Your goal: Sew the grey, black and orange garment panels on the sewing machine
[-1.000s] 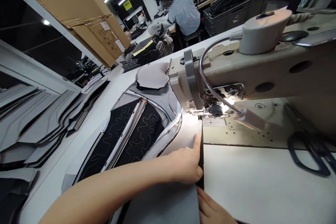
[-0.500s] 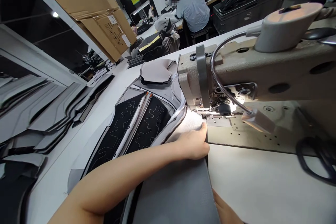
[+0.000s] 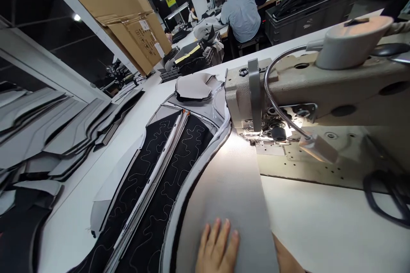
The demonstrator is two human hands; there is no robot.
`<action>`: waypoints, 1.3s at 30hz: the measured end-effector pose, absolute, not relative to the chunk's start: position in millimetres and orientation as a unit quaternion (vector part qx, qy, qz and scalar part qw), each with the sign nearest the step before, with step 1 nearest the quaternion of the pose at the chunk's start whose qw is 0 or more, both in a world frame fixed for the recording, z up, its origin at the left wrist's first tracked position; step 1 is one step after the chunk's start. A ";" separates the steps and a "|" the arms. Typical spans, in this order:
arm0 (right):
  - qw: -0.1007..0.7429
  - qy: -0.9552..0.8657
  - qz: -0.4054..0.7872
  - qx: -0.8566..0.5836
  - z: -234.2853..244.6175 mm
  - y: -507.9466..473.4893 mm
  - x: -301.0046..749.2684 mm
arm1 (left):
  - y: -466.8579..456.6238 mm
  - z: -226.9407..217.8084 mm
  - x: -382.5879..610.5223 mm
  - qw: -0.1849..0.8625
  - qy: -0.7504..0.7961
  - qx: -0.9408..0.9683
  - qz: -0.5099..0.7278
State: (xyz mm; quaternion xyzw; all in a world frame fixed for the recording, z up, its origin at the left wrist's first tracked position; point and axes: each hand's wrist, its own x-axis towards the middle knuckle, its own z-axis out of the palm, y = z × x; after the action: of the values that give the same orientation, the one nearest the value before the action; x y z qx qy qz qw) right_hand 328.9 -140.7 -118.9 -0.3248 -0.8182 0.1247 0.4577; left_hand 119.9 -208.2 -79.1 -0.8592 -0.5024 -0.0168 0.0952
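My left hand [image 3: 218,247] lies flat with its fingers stretched out on a light grey fabric panel [image 3: 230,187]. The panel's far end sits at the needle area of a sewing machine [image 3: 282,89], lit by a small lamp [image 3: 317,148]. At the panel's right edge, near the bottom of the view, shows part of my right hand [image 3: 286,258]; its fingers are hidden beneath the panel. Joined along the panel's left side is a black quilted piece [image 3: 173,166] with wavy stitching and pale piping strips.
Stacked grey fabric pieces [image 3: 70,123] line the left side of the white table [image 3: 77,213]. Black-handled scissors [image 3: 384,198] lie at the right. Beyond stand a cardboard box [image 3: 134,30], a grey crate [image 3: 307,13] and a seated person [image 3: 241,10] in light blue.
My left hand has moved back from beside the needle to the near part of the panel, fingers now spread flat. The camera view has shifted slightly.
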 end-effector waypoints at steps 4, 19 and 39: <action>0.510 -0.797 0.069 -0.317 -106.1 -149.1 307.2 | -190.6 -68.3 99.5 0.107 -0.518 -0.846 -0.062; 0.431 -0.846 -0.021 -0.312 -83.1 -134.7 321.2 | -123.0 -31.4 123.0 -0.033 -0.468 -0.882 -0.032; 0.434 -0.823 -0.019 -0.367 -72.4 -112.8 320.7 | -30.7 -13.9 127.0 -0.059 -0.351 -0.932 -0.071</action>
State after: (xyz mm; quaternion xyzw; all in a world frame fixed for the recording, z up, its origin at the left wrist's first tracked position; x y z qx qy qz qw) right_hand 320.7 -112.8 -72.4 -0.3665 -0.8230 -0.0189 0.4336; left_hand 127.0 -30.7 -13.9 -0.9318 -0.3511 -0.0709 -0.0591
